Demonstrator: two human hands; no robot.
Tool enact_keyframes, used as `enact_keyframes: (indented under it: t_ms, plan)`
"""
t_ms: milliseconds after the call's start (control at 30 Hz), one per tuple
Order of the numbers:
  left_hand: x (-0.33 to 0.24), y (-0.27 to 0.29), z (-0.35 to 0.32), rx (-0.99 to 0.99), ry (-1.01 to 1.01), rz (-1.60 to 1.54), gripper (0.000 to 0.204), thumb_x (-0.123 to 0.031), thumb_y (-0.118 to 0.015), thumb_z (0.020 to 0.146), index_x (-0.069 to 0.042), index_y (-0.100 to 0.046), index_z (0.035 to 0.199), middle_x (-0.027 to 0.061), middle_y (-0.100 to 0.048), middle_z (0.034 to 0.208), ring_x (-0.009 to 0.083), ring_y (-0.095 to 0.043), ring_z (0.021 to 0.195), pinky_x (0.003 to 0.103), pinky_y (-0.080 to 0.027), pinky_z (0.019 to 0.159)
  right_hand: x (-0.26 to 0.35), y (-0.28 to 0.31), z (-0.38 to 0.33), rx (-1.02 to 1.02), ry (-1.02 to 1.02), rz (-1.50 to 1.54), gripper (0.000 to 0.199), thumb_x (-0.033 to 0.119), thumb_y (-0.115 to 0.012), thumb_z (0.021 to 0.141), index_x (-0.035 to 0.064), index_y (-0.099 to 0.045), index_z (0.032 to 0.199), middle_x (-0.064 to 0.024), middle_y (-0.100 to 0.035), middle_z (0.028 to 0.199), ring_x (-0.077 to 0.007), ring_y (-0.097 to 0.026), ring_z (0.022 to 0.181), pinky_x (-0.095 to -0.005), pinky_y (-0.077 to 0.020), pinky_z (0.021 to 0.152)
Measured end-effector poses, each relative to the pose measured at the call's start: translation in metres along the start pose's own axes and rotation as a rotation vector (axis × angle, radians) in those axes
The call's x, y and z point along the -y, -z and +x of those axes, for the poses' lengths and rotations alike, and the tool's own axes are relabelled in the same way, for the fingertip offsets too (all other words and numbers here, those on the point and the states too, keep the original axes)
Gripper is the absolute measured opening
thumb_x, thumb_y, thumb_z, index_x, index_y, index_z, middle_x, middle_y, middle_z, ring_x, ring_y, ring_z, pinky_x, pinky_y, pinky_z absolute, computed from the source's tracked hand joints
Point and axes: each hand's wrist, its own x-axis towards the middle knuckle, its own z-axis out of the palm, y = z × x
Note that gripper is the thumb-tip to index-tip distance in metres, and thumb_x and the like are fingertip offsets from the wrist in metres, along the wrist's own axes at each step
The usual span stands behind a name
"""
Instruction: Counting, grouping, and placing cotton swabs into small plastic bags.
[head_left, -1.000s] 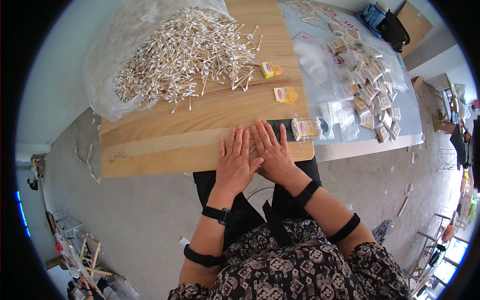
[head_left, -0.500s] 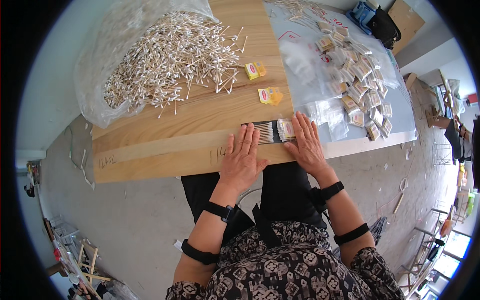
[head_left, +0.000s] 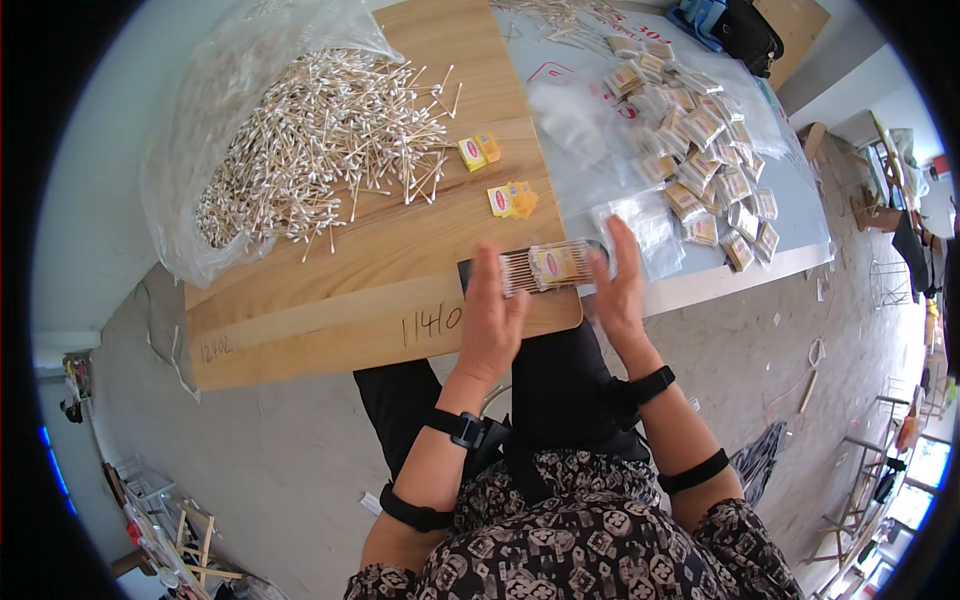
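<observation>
Both hands stand open with flat palms facing each other, the left hand (head_left: pixel 490 318) and right hand (head_left: pixel 620 290) pressing the ends of a bundle of cotton swabs (head_left: pixel 548 267) lying on a dark tray (head_left: pixel 480 277) at the wooden board's (head_left: pixel 330 300) near edge. A second ago they lay flat, side by side; now they have parted to square the bundle.

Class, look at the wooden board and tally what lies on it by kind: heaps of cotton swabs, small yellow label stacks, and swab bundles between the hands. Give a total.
Heap of loose cotton swabs: 1
Yellow label stacks: 2
Swab bundle between the left hand and right hand: 1
Total: 4
</observation>
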Motion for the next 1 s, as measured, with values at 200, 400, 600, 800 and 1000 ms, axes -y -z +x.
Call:
enact_keyframes:
  t_ms: [200, 400, 600, 800, 1000]
  plan:
    - [0.004, -0.017, 0.017, -0.238, 0.088, -0.57, 0.07, -0.041, -0.043, 0.1, 0.004, -0.022, 0.149, 0.0193, -0.022, 0.156, 0.0293, -0.021, 0.145, 0.043, -0.014, 0.119, -0.016, -0.031, 0.014, -0.214, -0.758, 1.275, 0.036, 0.031, -0.063, 0.095, -0.0038, -0.065, 0.103, -0.0063, -0.065, 0.093, -0.0155, -0.063, 0.086, -0.0317, -0.052, 0.078]
    - [0.005, -0.031, 0.036, -0.481, 0.205, -1.145, 0.067, -0.041, -0.035, 0.104, 0.007, -0.021, 0.148, 0.0203, -0.021, 0.156, 0.0272, -0.021, 0.145, 0.04, -0.012, 0.12, -0.007, -0.043, 0.012, -0.224, -0.756, 1.276, 0.031, 0.027, -0.064, 0.093, -0.003, -0.067, 0.099, -0.0059, -0.066, 0.087, -0.0146, -0.062, 0.076, -0.0293, -0.0525, 0.071]
    - [-0.032, -0.053, 0.053, -0.52, 0.241, -1.217, 0.064, -0.038, -0.035, 0.104, 0.008, -0.024, 0.147, 0.0208, -0.024, 0.155, 0.0273, -0.022, 0.145, 0.04, -0.014, 0.12, -0.004, -0.046, 0.011, -0.234, -0.719, 1.163, 0.028, 0.026, -0.063, 0.093, -0.0018, -0.068, 0.092, -0.0046, -0.066, 0.081, -0.0125, -0.06, 0.073, -0.0278, -0.0502, 0.07]
    - [-0.032, -0.04, 0.042, -0.467, 0.221, -1.144, 0.063, -0.037, -0.035, 0.105, 0.008, -0.024, 0.147, 0.0192, -0.022, 0.156, 0.0268, -0.024, 0.145, 0.038, -0.014, 0.119, -0.006, -0.035, 0.011, -0.2, -0.737, 1.282, 0.03, 0.028, -0.064, 0.092, -0.0009, -0.066, 0.097, -0.0067, -0.066, 0.091, -0.0145, -0.061, 0.081, -0.0304, -0.0503, 0.075]
    - [-0.052, -0.029, 0.024, -0.309, 0.433, -1.204, 0.071, -0.048, -0.03, 0.104, 0.007, -0.02, 0.149, 0.018, -0.019, 0.158, 0.0259, -0.016, 0.147, 0.039, -0.01, 0.12, 0.002, -0.02, -0.003, -0.263, -0.825, 1.81, 0.046, 0.033, -0.059, 0.095, -0.0019, -0.051, 0.125, -0.0136, -0.062, 0.118, -0.0258, -0.058, 0.112, -0.0426, -0.0426, 0.102]
